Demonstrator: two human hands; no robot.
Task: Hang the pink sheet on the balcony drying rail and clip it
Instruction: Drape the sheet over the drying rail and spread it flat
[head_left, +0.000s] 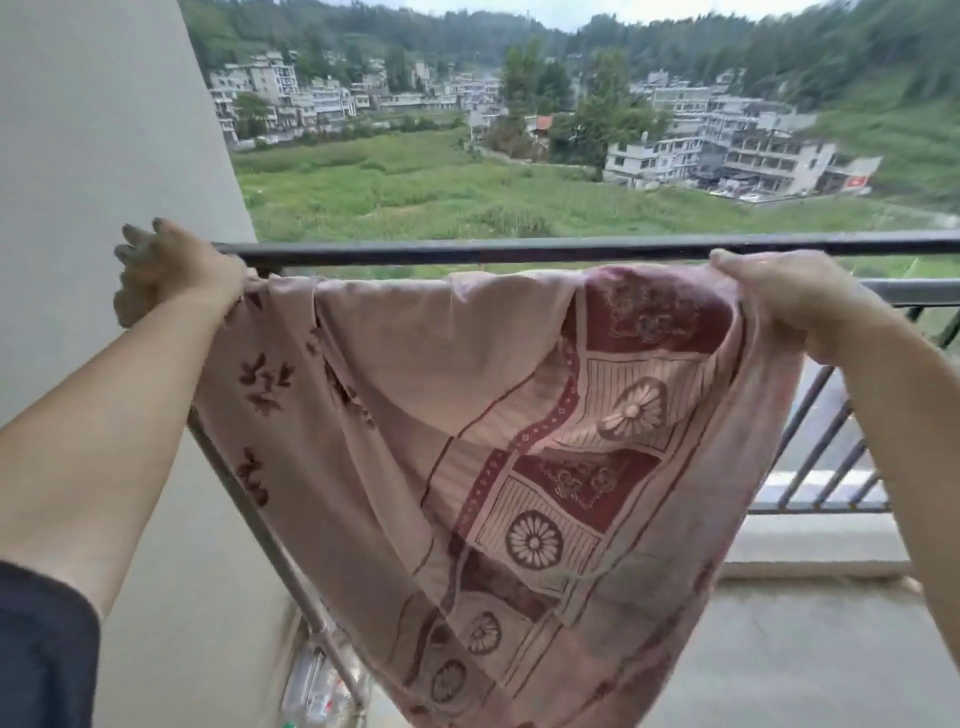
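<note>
Grip: L hand (171, 270), R hand (789, 296) on pink sheet (415, 415) by rail (571, 250)

Apt balcony high up: metal railing (571, 252), plaster wall (104, 130), field (415, 192) & village bldgs (727, 150) below.

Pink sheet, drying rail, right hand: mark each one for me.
pink sheet (415, 395): head view, plain cloth mid-panel.
drying rail (519, 253): head view, bare dark bar between the hands.
right hand (795, 301): head view, back of the hand, which grips the sheet's top edge.
</note>
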